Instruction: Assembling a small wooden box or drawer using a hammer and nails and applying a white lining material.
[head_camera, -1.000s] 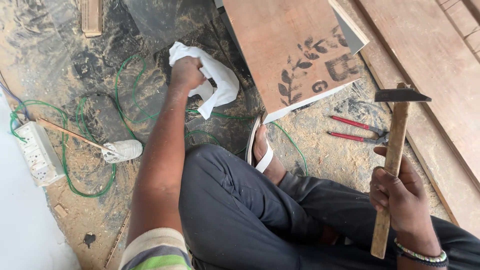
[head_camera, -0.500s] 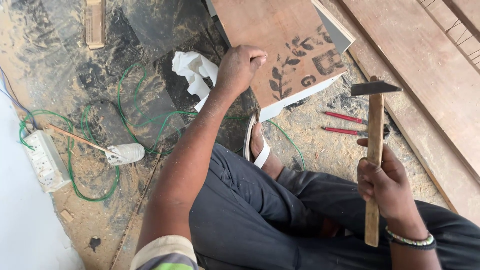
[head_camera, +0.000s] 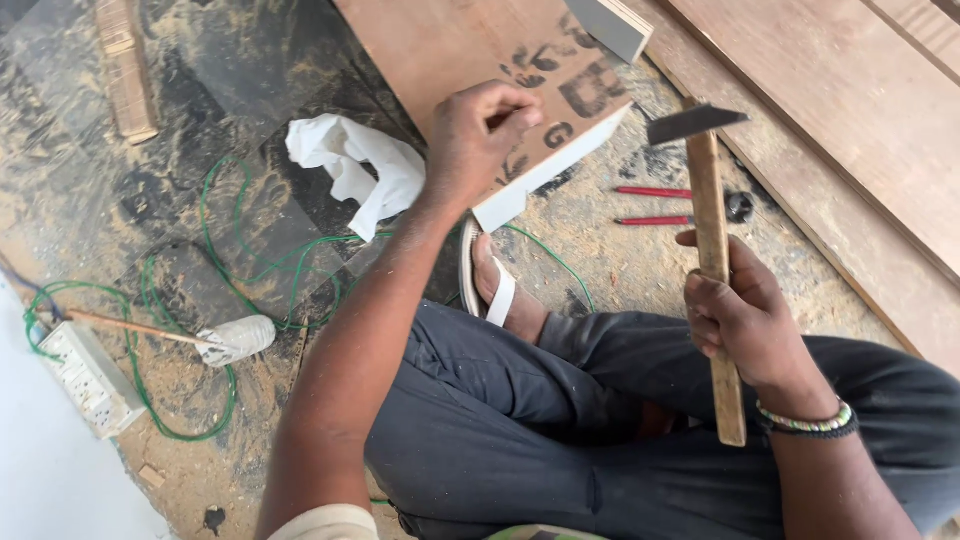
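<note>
Fingers of the left hand were pinched shut over the near end of the plywood board; whether they gripped anything small between them could not be told. That board lay flat on the dusty floor, brown on top with dark stencilled leaf marks and a pale cut edge facing the person, and it serves as the landmark for the rest. Fingers of the right hand were wrapped tight round the wooden handle of a hammer, held upright to the right of the board, its dark metal head level with the board's near corner. A beaded bracelet circled that wrist. Just beyond the hammer, right of the board's edge, lay red-handled pliers on the sawdust. Directly below the board's near corner rested a foot in a white sandal, with dark trouser legs folded behind it. Left of the board sat a crumpled white cloth. Farther left and nearer the person, a green cable looped across the floor to a white power strip, with a stick-handled brush lying among the loops. Long wooden planks ran well to the right of the board.
</note>
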